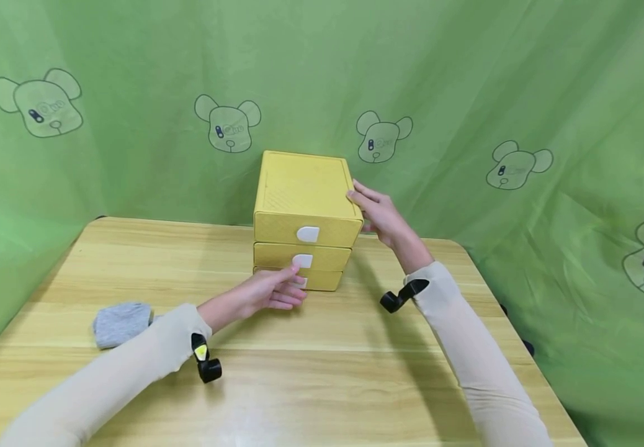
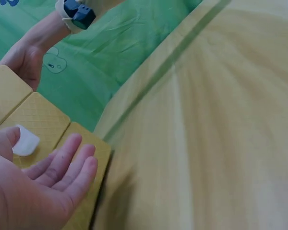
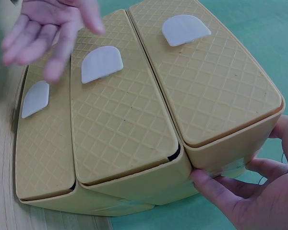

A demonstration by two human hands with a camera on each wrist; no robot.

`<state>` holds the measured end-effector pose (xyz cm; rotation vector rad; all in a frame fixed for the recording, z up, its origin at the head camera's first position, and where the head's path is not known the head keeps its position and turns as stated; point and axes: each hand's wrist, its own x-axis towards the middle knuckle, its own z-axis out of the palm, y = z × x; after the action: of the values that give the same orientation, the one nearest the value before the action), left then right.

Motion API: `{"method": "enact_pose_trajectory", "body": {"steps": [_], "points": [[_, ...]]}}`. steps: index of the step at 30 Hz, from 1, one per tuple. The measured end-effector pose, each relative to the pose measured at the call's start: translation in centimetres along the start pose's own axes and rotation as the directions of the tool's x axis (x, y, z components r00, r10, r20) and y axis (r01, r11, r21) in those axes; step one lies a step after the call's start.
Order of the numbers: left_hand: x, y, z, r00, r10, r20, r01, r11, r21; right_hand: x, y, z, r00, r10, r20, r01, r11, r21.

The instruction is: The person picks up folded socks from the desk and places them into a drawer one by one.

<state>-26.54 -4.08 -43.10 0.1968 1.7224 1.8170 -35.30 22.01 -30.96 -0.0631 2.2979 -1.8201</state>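
A yellow three-drawer box (image 1: 311, 186) stands at the back of the table, with a white tab handle on each drawer. My right hand (image 1: 378, 214) rests against its upper right side, with fingers spread along the top edge and side wall; the right wrist view shows these fingertips (image 3: 201, 179) at the seam below the top drawer. My left hand (image 1: 272, 290) is in front of the lower drawers, palm turned up and fingers loosely extended. Its thumb overlaps the middle white handle (image 2: 26, 141) in the left wrist view. The bottom handle (image 3: 36, 99) is partly covered in the head view.
A folded grey cloth (image 1: 123, 323) lies on the wooden table (image 1: 322, 385) at the left, beside my left sleeve. Behind and around the table hangs a green curtain (image 1: 311, 74) with bear-head drawings, close to the box's back.
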Motion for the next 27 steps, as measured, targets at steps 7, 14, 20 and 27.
{"method": "enact_pose_trajectory", "body": {"steps": [7, 14, 20, 27], "points": [[-0.2, -2.2, -0.2, 0.994, -0.097, -0.05, 0.094, 0.994, -0.048, 0.2, 0.0, -0.1, 1.0, 0.001, -0.003, -0.001, 1.0, 0.008], [1.3, -3.3, -0.3, 0.992, -0.101, -0.077, 0.089, 0.985, -0.145, 0.1, 0.1, 0.1, 1.0, 0.005, -0.004, -0.005, 1.0, 0.011], [2.4, -3.4, -0.1, 0.993, -0.083, -0.089, 0.065, 0.98, -0.188, 0.1, 0.1, 0.2, 1.0, 0.004, -0.007, -0.004, 1.0, 0.011], [2.8, -3.5, 0.0, 0.991, -0.079, -0.104, 0.058, 0.98, -0.189, 0.0, 0.1, 0.0, 1.0, -0.003, -0.003, 0.003, 1.0, 0.009]]}}
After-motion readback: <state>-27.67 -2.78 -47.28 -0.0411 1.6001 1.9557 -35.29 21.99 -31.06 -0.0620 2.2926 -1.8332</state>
